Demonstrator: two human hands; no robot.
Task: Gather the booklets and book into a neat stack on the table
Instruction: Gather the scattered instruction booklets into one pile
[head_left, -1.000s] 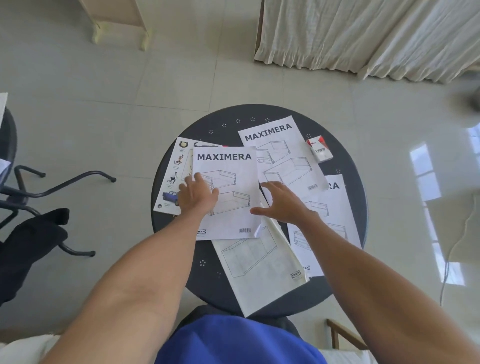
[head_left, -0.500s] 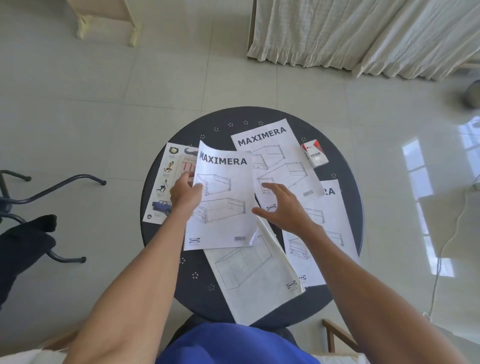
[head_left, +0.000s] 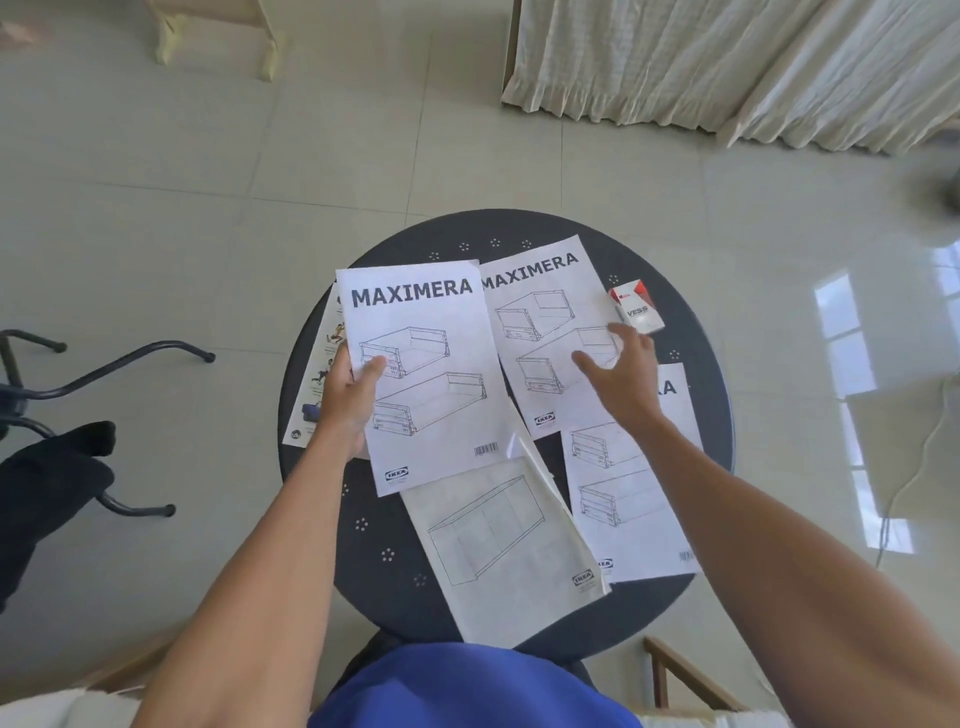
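Observation:
My left hand (head_left: 349, 400) grips the left edge of a white MAXIMERA booklet (head_left: 436, 374) and holds it lifted above the round dark table (head_left: 696, 332). Under it on the left lies a book with colourful figures on its cover (head_left: 321, 364), mostly hidden. My right hand (head_left: 618, 374), fingers spread, hovers over or rests on a second MAXIMERA booklet (head_left: 540, 322) at the back. A third MAXIMERA booklet (head_left: 623, 478) lies at the right, partly under my forearm. A cabinet-drawing booklet (head_left: 509, 545) lies at the front and overhangs the table's near edge.
A small red and white VESS box (head_left: 638, 306) sits at the table's back right. A black chair base (head_left: 78, 374) with dark cloth stands on the floor to the left. Curtains (head_left: 727, 62) hang behind. A wooden frame (head_left: 685, 675) shows at the lower right.
My left hand has lifted the left MAXIMERA booklet off the table and turned it upright. My right hand has moved from the centre back onto the rear booklet.

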